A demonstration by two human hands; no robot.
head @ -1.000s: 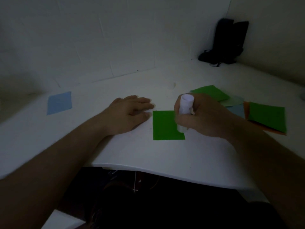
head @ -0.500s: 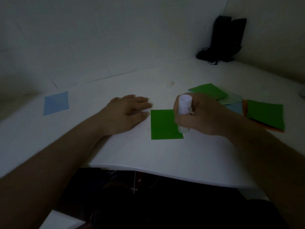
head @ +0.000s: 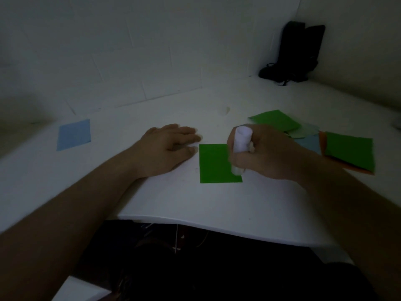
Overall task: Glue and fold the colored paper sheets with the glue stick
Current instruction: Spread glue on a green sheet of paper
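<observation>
My right hand [head: 267,153] grips the glue stick [head: 241,148], tip down on the green sheet's [head: 213,165] right edge. My left hand [head: 169,146] lies flat, fingertips just beside its left edge.

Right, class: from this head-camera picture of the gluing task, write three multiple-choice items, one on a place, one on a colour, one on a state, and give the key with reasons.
1. Where does the lone blue sheet lie?
A. far left of the table
B. under the glue stick
C. by the black bag

2. What colour is the sheet being glued?
A. orange
B. green
C. blue

3. How does the left hand lie?
A. curled round the glue stick
B. lifted off the table
C. flat on the table, fingers straight

Key: 1 A, it lies apart, left of both hands. 2 B, the right hand sets the glue stick on a green sheet. 3 C, its palm is down beside the sheet's left edge.
</observation>
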